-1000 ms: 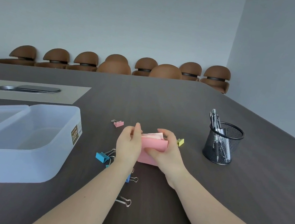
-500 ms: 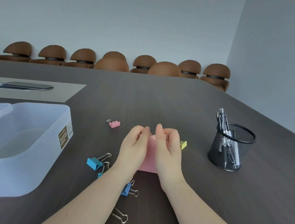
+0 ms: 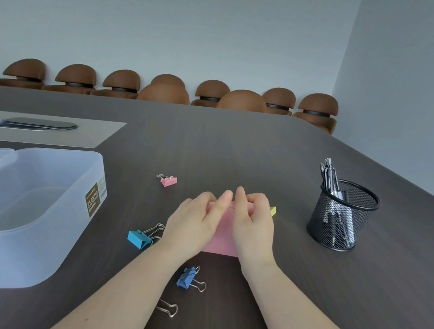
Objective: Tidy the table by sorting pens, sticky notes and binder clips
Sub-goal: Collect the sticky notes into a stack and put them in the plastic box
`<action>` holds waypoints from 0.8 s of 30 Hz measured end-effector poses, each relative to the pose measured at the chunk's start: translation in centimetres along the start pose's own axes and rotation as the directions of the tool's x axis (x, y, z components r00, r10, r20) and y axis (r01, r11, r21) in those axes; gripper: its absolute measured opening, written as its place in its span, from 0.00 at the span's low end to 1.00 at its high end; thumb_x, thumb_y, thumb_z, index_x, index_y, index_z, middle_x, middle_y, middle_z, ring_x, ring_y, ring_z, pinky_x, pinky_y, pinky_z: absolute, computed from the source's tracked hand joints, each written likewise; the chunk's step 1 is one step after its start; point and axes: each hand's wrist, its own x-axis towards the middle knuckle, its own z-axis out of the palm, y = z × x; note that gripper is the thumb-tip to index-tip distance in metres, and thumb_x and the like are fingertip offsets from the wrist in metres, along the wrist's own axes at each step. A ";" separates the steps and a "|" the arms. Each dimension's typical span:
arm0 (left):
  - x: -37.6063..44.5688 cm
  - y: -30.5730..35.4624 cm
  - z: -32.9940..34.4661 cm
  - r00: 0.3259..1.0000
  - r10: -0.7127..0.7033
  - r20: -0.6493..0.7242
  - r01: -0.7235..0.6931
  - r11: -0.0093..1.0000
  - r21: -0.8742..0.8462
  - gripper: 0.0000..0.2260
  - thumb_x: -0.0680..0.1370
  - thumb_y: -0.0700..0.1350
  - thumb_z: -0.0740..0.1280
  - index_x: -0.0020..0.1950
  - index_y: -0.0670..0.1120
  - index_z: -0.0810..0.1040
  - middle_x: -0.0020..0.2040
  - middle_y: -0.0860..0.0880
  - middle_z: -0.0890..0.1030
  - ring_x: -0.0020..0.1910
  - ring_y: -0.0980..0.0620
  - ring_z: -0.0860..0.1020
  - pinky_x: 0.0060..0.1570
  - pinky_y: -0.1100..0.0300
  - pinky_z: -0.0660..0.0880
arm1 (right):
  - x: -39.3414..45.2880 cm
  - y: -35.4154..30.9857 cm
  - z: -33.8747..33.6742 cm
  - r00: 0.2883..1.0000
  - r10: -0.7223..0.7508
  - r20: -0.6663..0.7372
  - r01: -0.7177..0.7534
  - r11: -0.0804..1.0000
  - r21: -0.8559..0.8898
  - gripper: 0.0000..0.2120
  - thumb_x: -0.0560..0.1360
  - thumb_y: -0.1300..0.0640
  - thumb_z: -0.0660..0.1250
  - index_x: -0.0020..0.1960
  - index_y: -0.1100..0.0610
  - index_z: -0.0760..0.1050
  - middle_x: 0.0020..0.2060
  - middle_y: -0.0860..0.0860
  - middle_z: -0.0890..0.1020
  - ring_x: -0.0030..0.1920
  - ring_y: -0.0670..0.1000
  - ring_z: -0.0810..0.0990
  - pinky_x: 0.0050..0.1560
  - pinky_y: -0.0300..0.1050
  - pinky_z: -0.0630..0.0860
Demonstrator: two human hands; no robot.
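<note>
Fingers [image 3: 225, 198] of both hands clasping pink sticky notes [image 3: 222, 236]; pens [image 3: 330, 178] upright in mesh cup [image 3: 341, 224]

pink sticky notes [image 3: 221, 237], black mesh cup [image 3: 341, 216]

Both hands brought together, palms down

The left hand [image 3: 193, 225] and right hand [image 3: 253, 229] were held side by side, bare forearms stretched forward, fingers curled downward and fingertips [image 3: 226, 195] nearly met; what was gripped beneath could not be told.

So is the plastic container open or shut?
Open: the plastic container has no lid on, and its inside looks empty.
</note>
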 end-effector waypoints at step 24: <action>0.6 -1.0 -1.4 0.974 0.131 0.186 -0.163 0.972 0.167 0.11 0.70 0.52 0.73 0.48 0.49 0.81 0.42 0.53 0.82 0.43 0.50 0.79 0.43 0.56 0.75 | -0.1 -0.3 -0.3 0.999 -0.032 0.040 0.033 0.999 -0.013 0.06 0.79 0.58 0.59 0.50 0.60 0.68 0.35 0.45 0.71 0.36 0.43 0.70 0.35 0.37 0.67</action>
